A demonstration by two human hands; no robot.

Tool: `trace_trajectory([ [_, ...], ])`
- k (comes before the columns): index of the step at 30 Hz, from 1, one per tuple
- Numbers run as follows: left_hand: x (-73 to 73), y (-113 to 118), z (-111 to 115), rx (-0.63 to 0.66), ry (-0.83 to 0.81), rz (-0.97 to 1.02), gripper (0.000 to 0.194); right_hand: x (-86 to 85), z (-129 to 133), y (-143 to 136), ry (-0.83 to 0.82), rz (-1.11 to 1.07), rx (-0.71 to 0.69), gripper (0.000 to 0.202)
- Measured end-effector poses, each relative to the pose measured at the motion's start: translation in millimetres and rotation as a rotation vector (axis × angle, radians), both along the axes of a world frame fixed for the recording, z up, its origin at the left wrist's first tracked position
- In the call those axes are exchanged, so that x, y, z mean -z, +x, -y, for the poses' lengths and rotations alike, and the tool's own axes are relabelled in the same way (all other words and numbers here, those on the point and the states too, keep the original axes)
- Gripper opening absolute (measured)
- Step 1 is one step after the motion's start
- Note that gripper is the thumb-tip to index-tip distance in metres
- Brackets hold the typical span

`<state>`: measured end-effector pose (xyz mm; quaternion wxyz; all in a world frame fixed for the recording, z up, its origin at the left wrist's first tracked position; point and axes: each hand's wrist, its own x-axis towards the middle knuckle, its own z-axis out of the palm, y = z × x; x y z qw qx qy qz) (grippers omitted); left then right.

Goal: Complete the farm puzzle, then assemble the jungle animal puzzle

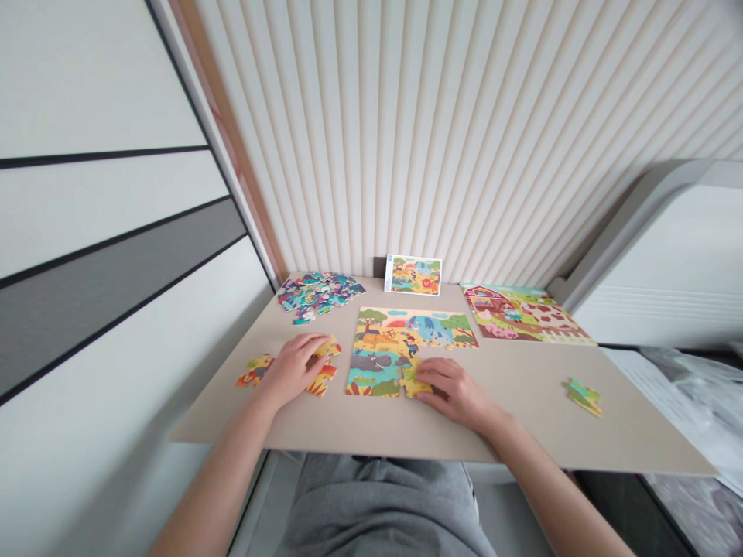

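Note:
A partly joined safari puzzle [380, 362] lies mid-table, with a hippo, an elephant and trees on it. At its lower right edge, my right hand [456, 391] has its fingers on yellow-green pieces [412, 381], closed round their right side. My left hand [295, 367] rests over loose orange and yellow pieces [322, 381] left of the puzzle; its fingers are bent and partly hide them, so its hold is unclear. More loose pieces [251, 374] with a lion lie left of that hand. Behind the puzzle a picture card [416, 276] leans upright.
A heap of purple and teal pieces [319, 294] sits at the table's back left. A farm puzzle [522, 316] lies at the back right. One green piece [584, 397] is at the right. The beige table [360, 429] meets a ribbed wall behind.

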<state>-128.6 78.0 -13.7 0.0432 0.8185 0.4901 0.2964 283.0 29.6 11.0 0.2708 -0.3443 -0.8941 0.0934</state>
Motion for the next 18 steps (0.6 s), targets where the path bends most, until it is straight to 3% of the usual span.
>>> trace_trajectory([
  [4, -2.9, -8, -4, -0.112, 0.051, 0.065, 0.033, -5.4, 0, 29, 0.064, -0.057, 0.164, 0.027],
  [8, -10.8, -19, 6, -0.254, 0.123, 0.145, 0.031, 1.0, 2, 88, 0.104, -0.038, 0.418, 0.028],
  [11, -13.2, -18, 35, -0.276, 0.137, 0.151, 0.027, 15.5, 8, 140, 0.094, 0.035, 0.549, 0.034],
  [13, -9.9, -10, 62, -0.218, 0.109, 0.101, 0.025, 26.9, 12, 169, 0.079, 0.062, 0.612, 0.040],
  [18, 5.9, 17, 114, -0.179, 0.100, -0.018, 0.034, 50.4, 16, 201, 0.058, 0.088, 0.690, 0.048],
])
